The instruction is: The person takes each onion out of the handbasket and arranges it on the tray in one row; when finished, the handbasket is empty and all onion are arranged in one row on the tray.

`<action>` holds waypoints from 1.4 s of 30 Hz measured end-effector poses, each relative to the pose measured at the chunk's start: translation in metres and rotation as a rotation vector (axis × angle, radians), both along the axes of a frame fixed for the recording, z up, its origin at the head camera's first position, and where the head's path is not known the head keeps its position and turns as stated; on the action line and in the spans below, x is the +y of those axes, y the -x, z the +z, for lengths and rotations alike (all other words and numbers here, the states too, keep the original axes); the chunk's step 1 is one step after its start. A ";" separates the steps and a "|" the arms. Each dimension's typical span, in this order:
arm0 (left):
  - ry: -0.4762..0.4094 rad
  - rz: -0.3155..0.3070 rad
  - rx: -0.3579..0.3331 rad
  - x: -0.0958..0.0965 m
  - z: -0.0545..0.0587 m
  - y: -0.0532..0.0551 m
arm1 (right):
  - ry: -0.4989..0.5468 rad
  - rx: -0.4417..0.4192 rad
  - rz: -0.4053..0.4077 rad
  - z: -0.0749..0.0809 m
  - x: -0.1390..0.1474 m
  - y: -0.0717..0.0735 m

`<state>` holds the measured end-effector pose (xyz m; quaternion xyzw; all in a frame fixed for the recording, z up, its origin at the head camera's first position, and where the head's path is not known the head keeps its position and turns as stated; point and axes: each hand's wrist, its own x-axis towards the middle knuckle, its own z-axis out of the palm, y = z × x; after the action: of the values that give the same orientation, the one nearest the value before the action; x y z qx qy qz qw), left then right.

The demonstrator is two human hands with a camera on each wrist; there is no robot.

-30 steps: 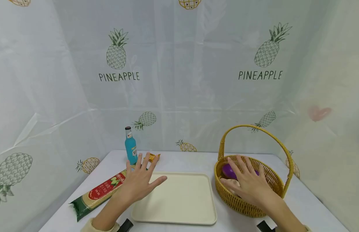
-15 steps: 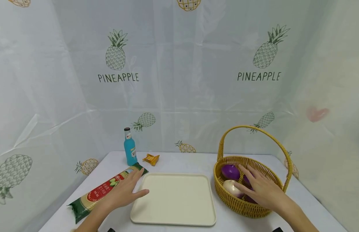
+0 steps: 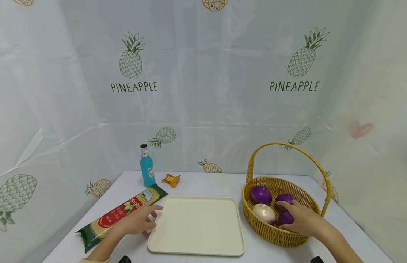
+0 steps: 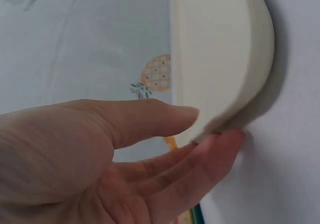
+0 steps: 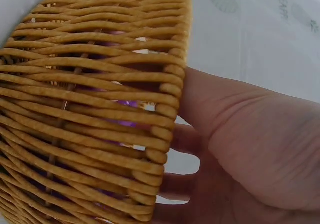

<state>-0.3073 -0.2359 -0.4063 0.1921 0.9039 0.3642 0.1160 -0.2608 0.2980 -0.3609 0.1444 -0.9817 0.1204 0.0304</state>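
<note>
A packet point(image 3: 116, 215) lies on the tabletop point(image 3: 220, 185) just beyond my left grip point(image 3: 137, 220), which is spread apart at the left edge of a tray point(image 3: 198, 226). Right of the tray, my right grip point(image 3: 303, 219) dips into a basket point(image 3: 267, 233), beside a purple vegetable point(image 3: 285, 218); whether it is clamped on it, I cannot tell.

Pineapple-print sheet point(image 3: 203, 91) hangs behind wht tbl point(image 3: 208, 185).
</note>
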 end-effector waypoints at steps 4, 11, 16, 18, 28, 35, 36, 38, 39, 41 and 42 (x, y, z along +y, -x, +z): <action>-0.060 -0.025 -0.034 -0.007 -0.006 0.005 | 0.010 -0.018 0.012 -0.002 0.004 0.006; -0.110 0.004 -0.086 -0.011 -0.010 0.010 | 0.030 -0.047 0.053 -0.005 0.009 0.011; -0.146 0.051 -0.119 -0.013 -0.014 0.011 | 0.054 -0.073 0.111 -0.006 0.010 0.015; -0.162 0.070 -0.126 -0.014 -0.016 0.011 | 0.055 -0.092 0.109 -0.006 0.011 0.016; -0.195 0.110 -0.121 -0.013 -0.019 0.013 | 0.068 -0.097 0.135 -0.009 0.014 0.017; -0.173 0.142 -0.112 -0.011 -0.020 0.014 | 0.065 -0.105 0.106 -0.011 0.015 0.019; -0.176 0.140 -0.112 -0.011 -0.020 0.014 | 0.062 -0.108 0.097 -0.010 0.015 0.019; -0.177 0.145 -0.113 -0.011 -0.020 0.014 | 0.052 -0.101 0.081 -0.010 0.014 0.018; -0.176 0.146 -0.114 -0.011 -0.020 0.014 | 0.047 -0.096 0.072 -0.010 0.014 0.018; -0.181 0.145 -0.114 -0.010 -0.020 0.014 | 0.032 -0.081 0.052 -0.010 0.013 0.017; -0.178 0.145 -0.112 -0.010 -0.020 0.014 | 0.027 -0.073 0.042 -0.010 0.012 0.017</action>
<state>-0.3208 -0.2461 -0.4265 0.1153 0.8715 0.4608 0.1221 -0.2776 0.3103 -0.3707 0.1601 -0.9772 0.1394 -0.0060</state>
